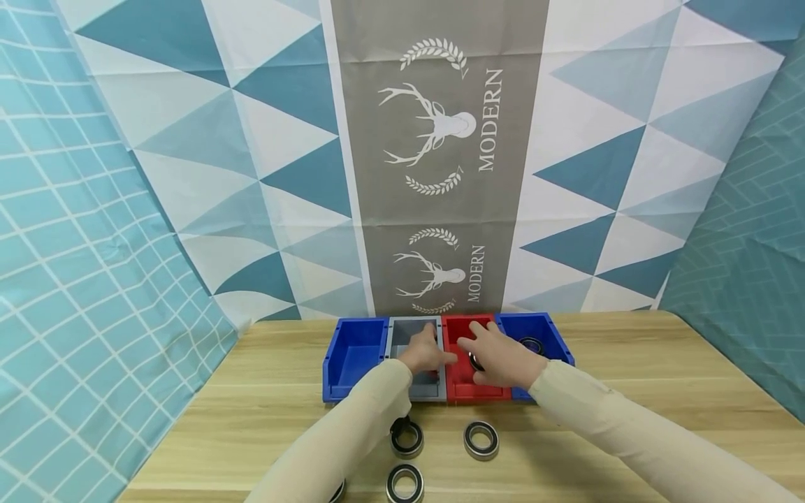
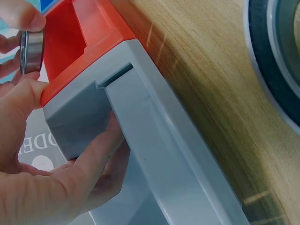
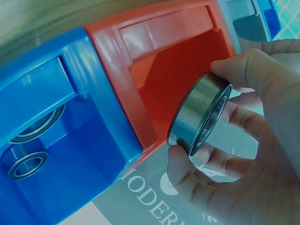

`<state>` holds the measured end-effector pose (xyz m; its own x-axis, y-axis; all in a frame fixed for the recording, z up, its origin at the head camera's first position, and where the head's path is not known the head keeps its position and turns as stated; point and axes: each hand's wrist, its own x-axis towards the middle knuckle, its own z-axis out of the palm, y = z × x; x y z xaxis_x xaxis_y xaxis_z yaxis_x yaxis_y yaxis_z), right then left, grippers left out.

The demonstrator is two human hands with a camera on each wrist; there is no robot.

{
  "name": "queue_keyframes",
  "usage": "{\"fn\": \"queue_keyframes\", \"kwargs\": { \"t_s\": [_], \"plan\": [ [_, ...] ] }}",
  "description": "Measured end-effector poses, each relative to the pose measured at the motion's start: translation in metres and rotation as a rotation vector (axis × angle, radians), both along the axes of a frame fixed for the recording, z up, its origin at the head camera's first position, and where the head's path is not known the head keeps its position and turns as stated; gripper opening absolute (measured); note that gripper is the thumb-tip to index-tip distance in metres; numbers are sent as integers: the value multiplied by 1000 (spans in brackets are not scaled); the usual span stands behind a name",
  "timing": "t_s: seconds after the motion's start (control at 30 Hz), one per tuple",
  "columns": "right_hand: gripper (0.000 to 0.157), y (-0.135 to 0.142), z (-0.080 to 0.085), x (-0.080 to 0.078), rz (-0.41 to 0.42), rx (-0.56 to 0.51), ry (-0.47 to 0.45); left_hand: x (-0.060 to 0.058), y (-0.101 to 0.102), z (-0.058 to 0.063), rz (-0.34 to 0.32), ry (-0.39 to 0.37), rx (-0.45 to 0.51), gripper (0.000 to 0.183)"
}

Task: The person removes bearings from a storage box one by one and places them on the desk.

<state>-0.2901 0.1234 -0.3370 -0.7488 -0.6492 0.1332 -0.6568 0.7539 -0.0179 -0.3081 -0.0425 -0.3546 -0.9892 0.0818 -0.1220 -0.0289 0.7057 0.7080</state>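
Observation:
My right hand (image 1: 503, 358) pinches a ball bearing (image 3: 193, 115) between thumb and fingers, above the red bin (image 1: 462, 391). The bearing stands on edge, its steel outer side and dark seal showing in the right wrist view. My left hand (image 1: 423, 351) is at the grey bin (image 2: 154, 122). Its fingers reach down inside that bin, and its thumb lies by the wall shared with the red bin. No part is visible between the left fingers, whose tips are partly hidden by the bin's front.
The right blue bin (image 3: 108, 154) holds bearings, one of them a smaller bearing (image 3: 13, 170). A left blue bin (image 1: 355, 356) ends the row. In front, on the wooden table (image 1: 629, 447), lie several bearings, among them a right bearing (image 1: 469, 441) and a near bearing (image 1: 392, 484).

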Motion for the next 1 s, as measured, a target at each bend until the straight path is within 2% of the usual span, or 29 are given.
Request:
{"fn": "queue_keyframes", "kwargs": {
  "t_s": [0.4,0.6,0.8,1.0],
  "plan": [
    [45,0,3,19,6,1,-21,-3,1,-3,11,3,-9,71],
    [48,1,1,26,41,6,14,-3,1,-3,-1,22,-19,69],
    [39,4,-2,31,72,39,67,-1,1,-2,-1,18,-11,71],
    [34,5,-3,37,68,48,25,0,1,-2,0,14,-6,69]
  ]
}}
